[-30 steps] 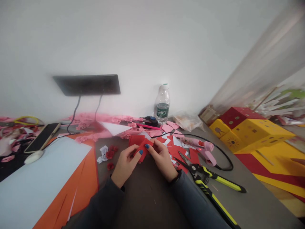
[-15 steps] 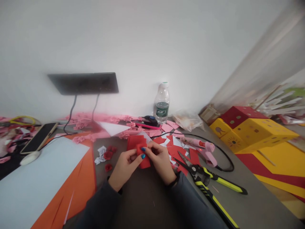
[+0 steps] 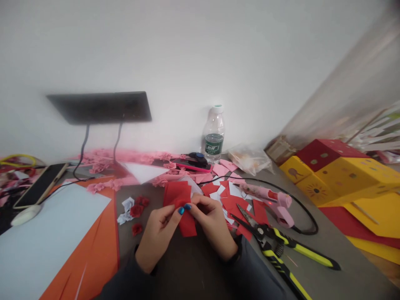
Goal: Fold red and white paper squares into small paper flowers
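Head view: shears [image 3: 261,231] right of held red paper [image 3: 180,202]; bottle [image 3: 214,139] behind.

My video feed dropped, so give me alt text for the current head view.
The person's left hand and right hand pinch red paper above a grey table. Small red paper flowers lie to the left; paper scraps, a pink glue gun and open shears lie to the right.

Single head-worn view, wide. Scene viewed from the near side of the table [image 3: 190,266], camera faced forward and angled down. Left hand [image 3: 158,233] and right hand [image 3: 215,227] framed from behind and above, close, low in the middle. Wall [image 3: 187,50] faced across the upper half; bottle [image 3: 214,143] seen farther off. White sheet [image 3: 59,225] cut by left edge.
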Motion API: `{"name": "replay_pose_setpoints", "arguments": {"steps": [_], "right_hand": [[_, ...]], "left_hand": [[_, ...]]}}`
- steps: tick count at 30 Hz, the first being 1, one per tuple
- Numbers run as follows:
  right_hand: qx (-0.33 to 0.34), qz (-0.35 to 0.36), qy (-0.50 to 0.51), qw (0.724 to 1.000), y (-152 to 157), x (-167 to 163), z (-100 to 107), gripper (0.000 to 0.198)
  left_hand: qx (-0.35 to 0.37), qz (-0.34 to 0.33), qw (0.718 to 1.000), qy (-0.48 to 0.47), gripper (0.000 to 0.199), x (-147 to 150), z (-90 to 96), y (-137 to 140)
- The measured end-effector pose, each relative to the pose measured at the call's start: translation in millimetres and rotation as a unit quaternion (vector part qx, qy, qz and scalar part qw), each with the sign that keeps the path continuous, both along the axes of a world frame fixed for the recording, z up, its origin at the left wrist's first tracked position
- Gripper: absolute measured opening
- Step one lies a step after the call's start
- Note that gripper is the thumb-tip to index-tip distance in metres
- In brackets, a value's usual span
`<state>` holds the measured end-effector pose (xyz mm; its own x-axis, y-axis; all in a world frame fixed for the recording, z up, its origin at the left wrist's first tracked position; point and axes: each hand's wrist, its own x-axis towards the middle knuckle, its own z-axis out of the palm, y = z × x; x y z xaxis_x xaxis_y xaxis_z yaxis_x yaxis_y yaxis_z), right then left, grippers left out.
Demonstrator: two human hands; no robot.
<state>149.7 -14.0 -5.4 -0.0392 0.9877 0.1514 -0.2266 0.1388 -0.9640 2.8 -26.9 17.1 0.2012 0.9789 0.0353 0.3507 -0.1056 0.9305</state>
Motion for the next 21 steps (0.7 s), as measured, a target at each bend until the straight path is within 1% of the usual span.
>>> {"name": "replay_pose_setpoints", "arguments": {"steps": [4,8,13,18,21], "right_hand": [[-0.005,0.003,0.001,1.000,-0.9,0.3,0.7,0.021],[0.000,0.018,0.000,1.000,-1.1,0.4,3.2,0.021],[0.015,0.027,0.003,1.000,-2.5,-0.2,5.8,0.020],[0.031,0.056,0.008,0.998,-3.2,-0.5,3.5,0.024],[0.037,0.061,0.000,0.997,-3.6,-1.2,3.2,0.024]], "left_hand": [[-0.002,-0.002,1.000,0.008,0.040,-0.1,1.3,-0.7],[0.011,0.009,1.000,0.018,0.042,0.1,1.7,-1.2],[0.022,0.010,1.000,0.003,0.041,-0.1,0.2,-2.3],[0.037,0.060,0.997,-0.014,0.036,-1.2,-2.9,-2.8],[0.055,0.056,0.997,0.004,0.032,-1.7,-3.0,-2.6]]}}
